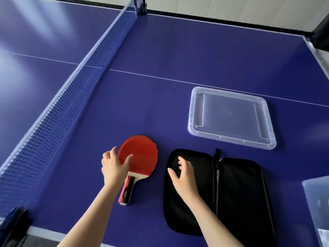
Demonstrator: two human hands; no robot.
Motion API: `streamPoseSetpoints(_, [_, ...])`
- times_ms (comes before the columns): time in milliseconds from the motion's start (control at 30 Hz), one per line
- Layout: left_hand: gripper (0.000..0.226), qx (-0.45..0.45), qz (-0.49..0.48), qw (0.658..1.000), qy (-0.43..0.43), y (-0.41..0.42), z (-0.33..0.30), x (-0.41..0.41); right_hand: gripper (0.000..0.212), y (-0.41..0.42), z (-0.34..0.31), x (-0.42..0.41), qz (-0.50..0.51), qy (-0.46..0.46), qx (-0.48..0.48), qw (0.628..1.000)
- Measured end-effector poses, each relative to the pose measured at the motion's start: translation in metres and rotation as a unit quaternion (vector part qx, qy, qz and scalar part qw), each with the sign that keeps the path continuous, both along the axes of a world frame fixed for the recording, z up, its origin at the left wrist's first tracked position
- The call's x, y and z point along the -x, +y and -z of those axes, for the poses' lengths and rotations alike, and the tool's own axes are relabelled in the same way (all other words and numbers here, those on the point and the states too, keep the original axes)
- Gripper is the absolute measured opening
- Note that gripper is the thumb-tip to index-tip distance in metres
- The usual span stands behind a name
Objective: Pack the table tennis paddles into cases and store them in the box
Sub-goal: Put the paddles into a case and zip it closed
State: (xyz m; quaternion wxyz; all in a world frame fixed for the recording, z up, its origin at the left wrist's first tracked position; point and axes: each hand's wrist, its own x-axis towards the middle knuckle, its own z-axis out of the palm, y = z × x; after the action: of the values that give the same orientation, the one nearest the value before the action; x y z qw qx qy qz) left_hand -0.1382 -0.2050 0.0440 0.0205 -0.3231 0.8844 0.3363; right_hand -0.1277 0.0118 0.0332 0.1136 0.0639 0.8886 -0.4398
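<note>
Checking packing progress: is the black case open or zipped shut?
Open: the black case lies spread flat in two halves, nothing visible inside.

Bare blue worktop (178,50) is left beyond the clear plastic lid (231,116). The left side is walled off by the upright blue net (74,90).

A left hand (114,168) touches a red paddle (140,155) on the blue table (160,50); the right hand (185,177) hovers over an unzipped black case (236,193), clear lid (231,118) beyond.
</note>
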Motion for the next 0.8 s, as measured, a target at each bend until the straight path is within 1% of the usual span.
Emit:
streamPoseSetpoints(67, [0.078,-0.028,-0.007,0.999,-0.036,-0.018,0.006,0.006,0.06,-0.029,0.002,0.01,-0.002,-0.037,0.012,0.999])
streamPoseSetpoints(200, [0.088,-0.114,-0.001,0.989,-0.092,-0.037,0.021,0.014,0.064,-0.068,0.01,0.025,0.037,-0.11,0.033,0.993])
streamPoseSetpoints(300, [0.088,-0.149,0.004,0.984,-0.103,-0.043,0.029,0.017,0.063,-0.083,0.017,0.031,0.059,-0.143,0.03,0.988])
streamPoseSetpoints(400, [0.084,-0.173,0.0,0.98,-0.102,-0.046,0.035,0.022,0.058,-0.094,0.022,0.034,0.083,-0.144,0.021,0.986])
streamPoseSetpoints(533, [0.078,-0.182,-0.008,0.976,-0.116,-0.044,0.04,0.027,0.053,-0.102,0.024,0.038,0.111,-0.153,0.002,0.982])
streamPoseSetpoints(800, [0.077,-0.187,-0.035,0.976,-0.106,-0.041,0.042,0.028,0.045,-0.108,0.027,0.04,0.155,-0.17,-0.005,0.973])
